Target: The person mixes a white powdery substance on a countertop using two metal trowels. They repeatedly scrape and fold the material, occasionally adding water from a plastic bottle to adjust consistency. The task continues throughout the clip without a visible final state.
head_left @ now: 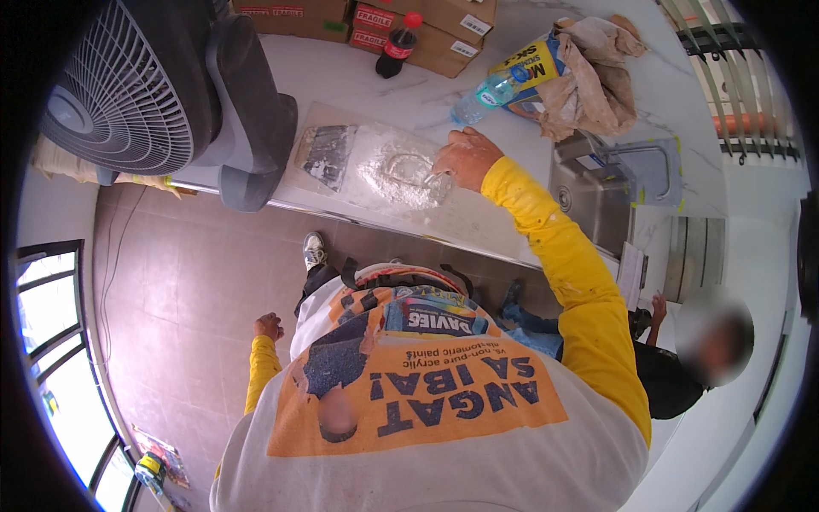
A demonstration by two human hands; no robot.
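My right hand [469, 160], in a yellow sleeve, reaches over the counter with its fingers closed and pointing down at a flat heap of white powder [388, 181]. Whether something thin is pinched at the fingertips I cannot make out. A ring-shaped groove marks the powder. The heap lies on a pale, dusty board [341, 194]. Left of the powder, on the same board, rests a broad flat metal blade [327, 158] smeared with white. My left hand [269, 326] hangs low at my side, away from the counter, fingers curled and no object showing in them.
A large grey fan [171, 94] stands at the counter's left. Behind are cardboard boxes [426, 30], a dark soda bottle [398, 51], a clear bottle [482, 98] and a crumpled sack [589, 81]. A steel sink [589, 192] sits right. Another person [670, 375] is nearby at right.
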